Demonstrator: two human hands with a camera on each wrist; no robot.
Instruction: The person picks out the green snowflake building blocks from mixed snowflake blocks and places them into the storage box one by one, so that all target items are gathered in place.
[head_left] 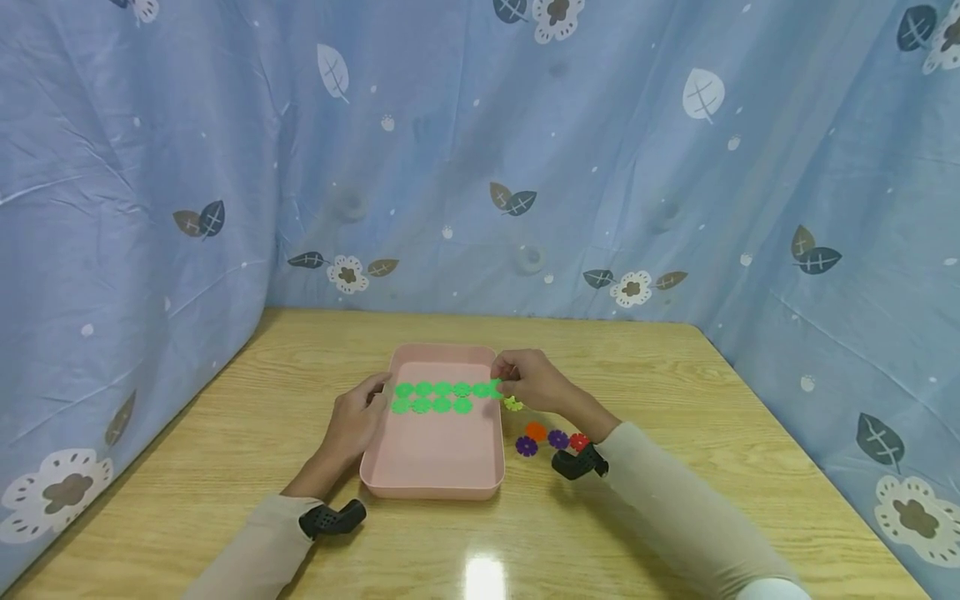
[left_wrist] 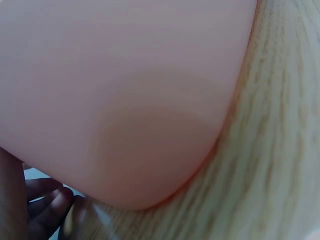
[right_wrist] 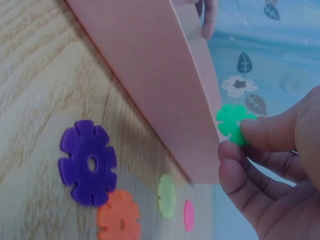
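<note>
Between thumb and fingers, my right hand (head_left: 536,382) pinches a green flower-shaped plastic disc (right_wrist: 230,120) just above the right rim of a pink tray (head_left: 435,458). On the opposite side, my left hand (head_left: 356,417) grips the tray's left edge, thumb near the rim. Inside the tray, several green discs (head_left: 442,405) lie in two rows across its upper half. The left wrist view shows mostly the tray's pink outside (left_wrist: 125,75), with some fingers (left_wrist: 47,200) at the lower left; the rest of that hand is hidden.
Right of the tray, loose discs lie on the wooden table (head_left: 645,367): yellow-green (head_left: 513,404), orange (head_left: 536,431), two purple (head_left: 527,447) and red (head_left: 578,442). The right wrist and its black strap (head_left: 577,462) are over them. A blue patterned curtain (head_left: 450,150) surrounds the table.
</note>
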